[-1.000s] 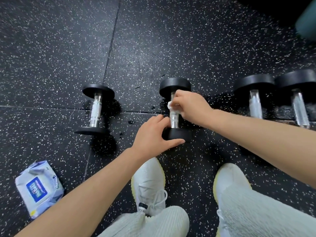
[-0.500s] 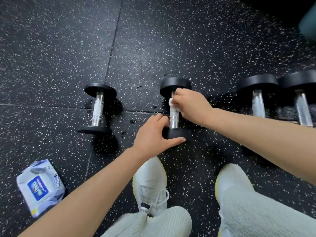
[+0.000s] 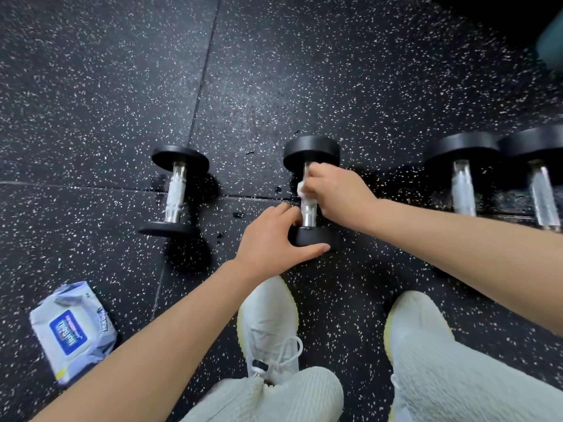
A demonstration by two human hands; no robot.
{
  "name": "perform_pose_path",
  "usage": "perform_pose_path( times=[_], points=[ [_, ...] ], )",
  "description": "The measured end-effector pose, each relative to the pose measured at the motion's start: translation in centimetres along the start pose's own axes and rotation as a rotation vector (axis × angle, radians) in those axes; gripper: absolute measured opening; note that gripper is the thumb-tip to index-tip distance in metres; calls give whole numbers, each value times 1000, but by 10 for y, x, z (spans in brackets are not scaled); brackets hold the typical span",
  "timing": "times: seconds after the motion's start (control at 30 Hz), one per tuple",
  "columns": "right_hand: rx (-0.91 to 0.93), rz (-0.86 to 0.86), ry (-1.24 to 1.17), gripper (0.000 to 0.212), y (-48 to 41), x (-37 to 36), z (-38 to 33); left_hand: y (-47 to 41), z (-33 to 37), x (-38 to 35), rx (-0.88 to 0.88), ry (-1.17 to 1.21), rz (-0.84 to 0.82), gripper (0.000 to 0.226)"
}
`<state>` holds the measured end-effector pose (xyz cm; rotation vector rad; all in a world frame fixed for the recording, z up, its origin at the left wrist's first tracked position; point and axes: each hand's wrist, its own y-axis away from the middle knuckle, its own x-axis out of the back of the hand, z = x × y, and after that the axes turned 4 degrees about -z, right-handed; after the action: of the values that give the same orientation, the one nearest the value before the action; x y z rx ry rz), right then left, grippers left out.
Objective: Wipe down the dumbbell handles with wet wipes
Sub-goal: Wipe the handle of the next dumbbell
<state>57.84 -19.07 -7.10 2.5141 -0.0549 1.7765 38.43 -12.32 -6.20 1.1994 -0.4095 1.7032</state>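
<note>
A small black dumbbell [image 3: 311, 151] with a chrome handle lies on the rubber floor in the middle. My right hand [image 3: 336, 193] grips a white wet wipe [image 3: 302, 187] wrapped round the upper part of that handle. My left hand [image 3: 274, 239] holds the dumbbell's near weight head, fingers curled over its top and thumb along its front. A second small dumbbell [image 3: 175, 190] lies to the left, untouched. Two larger dumbbells [image 3: 463, 184] [image 3: 542, 190] lie at the right.
A pack of wet wipes [image 3: 71, 332] lies on the floor at the lower left. My two white shoes [image 3: 268, 324] [image 3: 417, 318] and light ribbed trousers fill the bottom. A teal object [image 3: 553, 47] shows at the top right edge. Small dark crumbs dot the floor seams.
My right hand with the wipe has slid a little along the handle near the far head. My left hand has kept its hold on the near weight head.
</note>
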Motion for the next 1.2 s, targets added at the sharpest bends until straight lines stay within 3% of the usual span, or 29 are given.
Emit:
perform_pose_path(
  times=[0.1,0.2,0.43,0.6,0.67,0.9,1.1,1.2],
  points=[
    [140,-113,-71,18,20,-6,-7,0,-2,1,0,14,-3,56],
    [165,-143,-102,13,19,-1,0,-1,-2,1,-3,11,-2,56],
    [-80,28,59,20,-15,-3,12,0,-2,-1,21,-11,-2,66],
    [182,-136,-40,16,20,-9,-5,0,-6,0,22,-8,-13,66],
    [203,-174,-16,16,16,-5,-2,0,-6,0,22,-8,-19,66],
    [-96,-10,189,20,-26,4,6,-1,-6,3,11,-3,-17,68],
    [147,-108,164,33,12,-5,-4,3,-7,-1,-2,22,2,68],
    [121,-97,235,26,-2,-2,1,3,-8,0,-1,-4,-8,68]
  ],
)
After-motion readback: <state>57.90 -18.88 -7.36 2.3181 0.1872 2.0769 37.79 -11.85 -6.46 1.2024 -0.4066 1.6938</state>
